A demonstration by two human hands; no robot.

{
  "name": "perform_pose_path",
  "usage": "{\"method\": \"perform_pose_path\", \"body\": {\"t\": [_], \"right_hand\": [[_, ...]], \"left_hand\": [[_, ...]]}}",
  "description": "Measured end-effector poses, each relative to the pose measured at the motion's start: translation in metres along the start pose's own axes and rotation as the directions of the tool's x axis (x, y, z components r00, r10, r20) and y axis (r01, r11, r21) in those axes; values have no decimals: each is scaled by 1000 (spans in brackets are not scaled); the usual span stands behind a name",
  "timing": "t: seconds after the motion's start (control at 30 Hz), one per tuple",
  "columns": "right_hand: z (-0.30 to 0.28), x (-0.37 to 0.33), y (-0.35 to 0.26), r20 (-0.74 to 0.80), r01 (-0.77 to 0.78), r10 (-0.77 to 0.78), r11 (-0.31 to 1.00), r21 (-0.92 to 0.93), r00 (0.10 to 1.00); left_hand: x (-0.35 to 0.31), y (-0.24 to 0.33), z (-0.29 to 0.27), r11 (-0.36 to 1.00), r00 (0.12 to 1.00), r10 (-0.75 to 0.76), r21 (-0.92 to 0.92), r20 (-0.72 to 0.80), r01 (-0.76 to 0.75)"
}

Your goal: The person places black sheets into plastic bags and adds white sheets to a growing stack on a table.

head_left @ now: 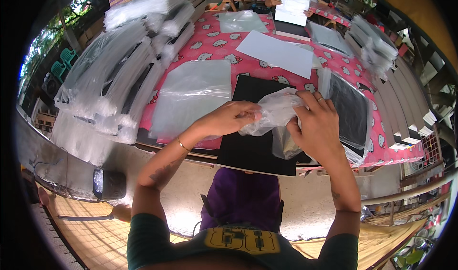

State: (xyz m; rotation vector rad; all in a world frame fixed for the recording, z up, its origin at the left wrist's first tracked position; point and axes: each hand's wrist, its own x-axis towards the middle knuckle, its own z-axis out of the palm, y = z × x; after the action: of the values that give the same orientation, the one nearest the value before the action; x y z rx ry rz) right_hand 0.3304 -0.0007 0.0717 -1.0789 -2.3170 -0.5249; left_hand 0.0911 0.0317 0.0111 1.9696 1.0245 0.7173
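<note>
We have our left hand [237,117] and right hand [316,122] both gripping a crumpled clear plastic bag [275,111], over the black board [253,151] at the pink worktop's [206,35] near edge.

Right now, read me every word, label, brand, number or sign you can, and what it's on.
Dark green shirt: large yellow block characters across the front, which I don't copy out.
Crumpled plastic between left hand and right hand: none legible.
Black board beneath: none visible.
Farther back: any print is too small or blurred to read.
</note>
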Motion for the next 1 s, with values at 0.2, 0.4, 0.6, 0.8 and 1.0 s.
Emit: {"method": "perform_pose_path", "body": {"t": [0.2,0.4,0.6,0.8,1.0], "right_hand": [[11,-13,25,-99,-260,252,963,-76,963],[3,-2,5,-232,-227,196,967,-116,953],[-20,-16,28,-482,-350,251,929,-125,839],[-26,-66,37,380,-382,406,913,-141,831],[17,-103,52,422,-418,193,-62,906,886]], "left_hand": [[-7,39,3,954,753,288,247,-591,-170],[29,34,36,651,812,381,752,-442,104],[6,42,-12,856,537,454,515,-711,-40],[-50,13,-29,537,920,314,843,-234,31],[-96,29,-29,798,911,269,-457,-312,-392]]}}
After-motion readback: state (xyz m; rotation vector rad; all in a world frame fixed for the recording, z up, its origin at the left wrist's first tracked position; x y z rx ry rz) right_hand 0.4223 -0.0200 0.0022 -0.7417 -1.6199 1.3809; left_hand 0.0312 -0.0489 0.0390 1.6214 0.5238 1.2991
